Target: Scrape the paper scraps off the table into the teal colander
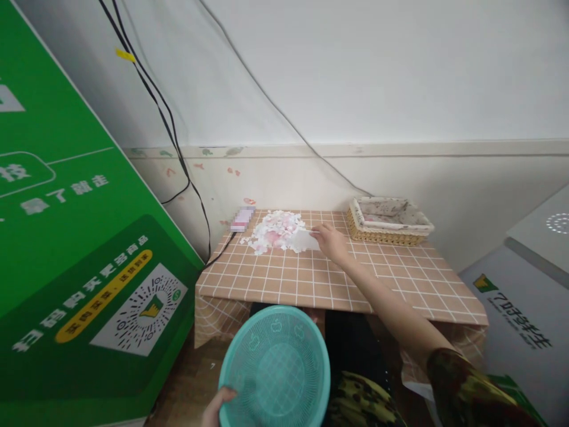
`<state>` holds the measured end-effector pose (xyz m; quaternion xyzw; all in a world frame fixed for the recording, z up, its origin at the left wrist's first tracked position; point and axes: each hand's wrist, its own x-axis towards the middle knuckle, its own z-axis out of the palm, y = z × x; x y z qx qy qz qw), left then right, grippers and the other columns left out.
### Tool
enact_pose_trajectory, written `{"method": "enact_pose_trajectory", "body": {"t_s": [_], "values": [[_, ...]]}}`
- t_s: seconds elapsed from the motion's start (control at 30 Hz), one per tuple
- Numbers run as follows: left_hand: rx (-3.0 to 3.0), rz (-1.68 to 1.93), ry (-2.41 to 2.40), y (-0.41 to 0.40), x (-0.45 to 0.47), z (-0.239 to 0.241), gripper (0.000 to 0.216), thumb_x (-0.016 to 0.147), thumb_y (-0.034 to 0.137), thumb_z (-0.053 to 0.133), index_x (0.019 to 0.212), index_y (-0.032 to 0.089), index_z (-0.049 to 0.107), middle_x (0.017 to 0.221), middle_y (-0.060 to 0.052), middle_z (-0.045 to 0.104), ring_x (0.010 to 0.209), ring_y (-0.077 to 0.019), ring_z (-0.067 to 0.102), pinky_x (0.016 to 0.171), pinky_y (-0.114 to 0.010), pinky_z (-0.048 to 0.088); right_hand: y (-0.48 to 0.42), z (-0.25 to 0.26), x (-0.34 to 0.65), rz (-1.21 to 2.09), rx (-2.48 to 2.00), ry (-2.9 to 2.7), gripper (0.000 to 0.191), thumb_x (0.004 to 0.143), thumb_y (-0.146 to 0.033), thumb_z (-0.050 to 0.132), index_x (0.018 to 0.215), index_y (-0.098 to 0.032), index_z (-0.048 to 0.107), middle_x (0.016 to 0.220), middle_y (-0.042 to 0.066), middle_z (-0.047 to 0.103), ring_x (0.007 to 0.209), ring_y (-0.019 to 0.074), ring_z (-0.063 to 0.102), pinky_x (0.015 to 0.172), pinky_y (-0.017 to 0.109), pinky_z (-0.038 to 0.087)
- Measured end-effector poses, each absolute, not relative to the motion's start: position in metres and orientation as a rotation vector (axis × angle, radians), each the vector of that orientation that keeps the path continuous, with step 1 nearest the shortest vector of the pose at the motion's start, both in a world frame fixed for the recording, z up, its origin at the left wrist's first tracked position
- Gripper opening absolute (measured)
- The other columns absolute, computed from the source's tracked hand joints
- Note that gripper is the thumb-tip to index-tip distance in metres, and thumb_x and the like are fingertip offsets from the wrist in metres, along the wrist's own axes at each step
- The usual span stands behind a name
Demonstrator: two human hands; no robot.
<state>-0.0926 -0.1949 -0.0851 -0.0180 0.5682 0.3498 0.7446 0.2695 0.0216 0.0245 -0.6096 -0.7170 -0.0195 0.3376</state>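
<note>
Item: pile of torn paper scraps (274, 231), white and pink, loosely heaped near the far left corner of the worktop (355, 279), which is covered in a tan grid-pattern cloth.
Right hand (331, 242): reaches across the worktop, fingers pinched on a white card (304, 240) whose edge touches the right side of the pile.
Left hand (217, 406): fingers curled over the rim of a teal plastic basket (275, 367), round and mesh-walled, held below the worktop's near edge.
Surroundings: wicker tray (386, 222) with pale fabric lining at the far edge, well right of the pile; small blurred object (242, 218) at the far left corner, just beside the scraps; black cables (169, 124) hanging down the wall; green printed board (75, 237) leaning at left.
</note>
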Motion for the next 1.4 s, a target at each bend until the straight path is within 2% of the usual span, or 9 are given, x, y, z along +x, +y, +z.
{"method": "enact_pose_trajectory", "body": {"t_s": [0.13,0.2,0.27,0.33,0.43,0.63,0.77,1.0,1.4], "values": [[0.071,0.803,1.156,-0.186,-0.069,-0.096,0.017,0.065,0.027,0.060,0.075,0.015,0.067,0.069,-0.007,0.072,0.069,-0.0278,0.067,0.069,-0.040,0.052,0.028,0.019,0.262,0.118,-1.427,-1.932,0.030,0.083,-0.022,0.050,0.112,-0.021,0.055,0.106,0.007,0.062,0.096,0.0216,0.056,0.083,0.033,0.041],[0.144,0.844,1.132,-0.183,-0.063,-0.102,0.016,0.068,0.027,0.061,0.074,0.014,0.068,0.070,-0.006,0.071,0.067,-0.0235,0.066,0.070,-0.035,0.051,0.025,0.008,0.267,0.219,-1.398,-1.850,0.038,0.078,-0.018,0.053,0.116,-0.021,0.052,0.102,0.005,0.064,0.091,0.0207,0.058,0.082,0.034,0.042],[0.182,0.873,1.105,-0.180,-0.059,-0.110,0.017,0.068,0.028,0.063,0.076,0.013,0.068,0.071,-0.005,0.071,0.067,-0.0214,0.065,0.071,-0.033,0.050,0.021,-0.007,0.274,0.355,-1.380,-1.741,0.036,0.076,-0.021,0.055,0.112,-0.019,0.055,0.093,0.005,0.066,0.082,0.0197,0.060,0.075,0.032,0.044],[0.200,0.912,1.074,-0.175,-0.054,-0.118,0.015,0.068,0.025,0.063,0.074,0.012,0.068,0.071,-0.006,0.071,0.065,-0.0202,0.064,0.070,-0.032,0.049,0.018,-0.021,0.279,0.452,-1.387,-1.665,0.024,0.077,-0.031,0.056,0.095,-0.017,0.062,0.083,0.005,0.067,0.074,0.0196,0.060,0.067,0.031,0.045],[0.177,0.952,1.019,-0.166,-0.043,-0.129,0.017,0.068,0.021,0.063,0.079,0.009,0.068,0.077,-0.008,0.072,0.069,-0.0203,0.064,0.073,-0.032,0.049,0.016,-0.033,0.284,0.364,-1.452,-1.514,0.030,0.078,-0.043,0.053,0.074,-0.015,0.064,0.069,0.004,0.065,0.063,0.0190,0.056,0.058,0.029,0.042],[0.135,1.003,0.993,-0.154,-0.036,-0.144,0.014,0.068,0.017,0.064,0.080,0.010,0.067,0.079,-0.008,0.073,0.069,-0.0194,0.065,0.073,-0.032,0.049,0.006,-0.034,0.303,-0.006,-1.612,-1.346,0.036,0.080,-0.047,0.050,0.070,-0.015,0.062,0.061,0.004,0.060,0.056,0.0162,0.050,0.053,0.026,0.033],[0.148,1.072,1.012,-0.153,-0.039,-0.151,0.010,0.067,0.017,0.066,0.075,0.012,0.067,0.075,-0.006,0.073,0.064,-0.0183,0.065,0.072,-0.033,0.050,0.005,-0.034,0.301,0.025,-1.614,-1.471,0.038,0.079,-0.047,0.052,0.061,-0.015,0.060,0.055,0.003,0.058,0.052,0.0151,0.048,0.050,0.026,0.031],[0.181,1.105,0.933,-0.157,-0.036,-0.168,0.018,0.068,0.019,0.066,0.084,0.011,0.069,0.086,-0.007,0.074,0.081,-0.0224,0.067,0.087,-0.038,0.046,0.010,-0.034,0.291,0.290,-1.415,-1.385,0.037,0.077,-0.046,0.056,0.087,-0.013,0.068,0.079,0.007,0.069,0.067,0.0209,0.061,0.057,0.028,0.043],[0.238,1.087,0.946,-0.157,-0.031,-0.174,0.024,0.068,0.022,0.067,0.090,0.013,0.067,0.089,-0.008,0.073,0.096,-0.0259,0.064,0.093,-0.041,0.043,0.017,-0.030,0.285,0.574,-1.305,-1.517,0.036,0.076,-0.043,0.058,0.096,-0.015,0.069,0.093,0.008,0.070,0.079,0.0241,0.065,0.066,0.032,0.050]]}}
